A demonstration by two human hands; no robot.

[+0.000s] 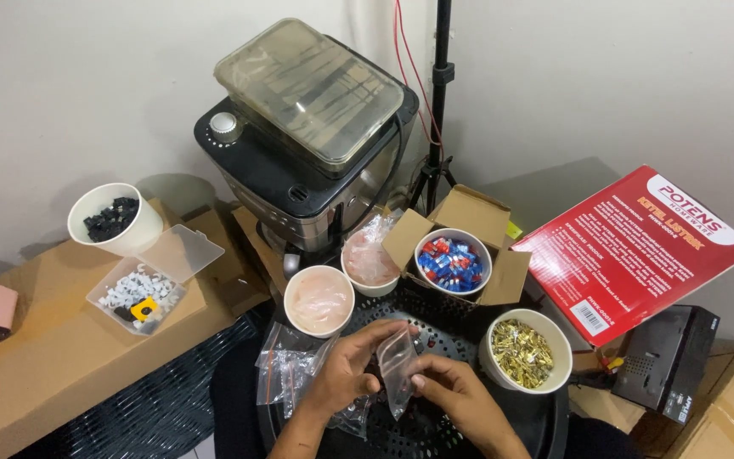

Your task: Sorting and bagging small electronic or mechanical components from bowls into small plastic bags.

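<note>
Head view: dark perforated tabletop [435, 433] by a pale wall | left hand [343, 372] and right hand [456, 395] both pinch one small clear zip bag [398, 367], near centre | bag looks empty | spare bags [286, 370] left; cup of brass parts [524, 350] right.
</note>
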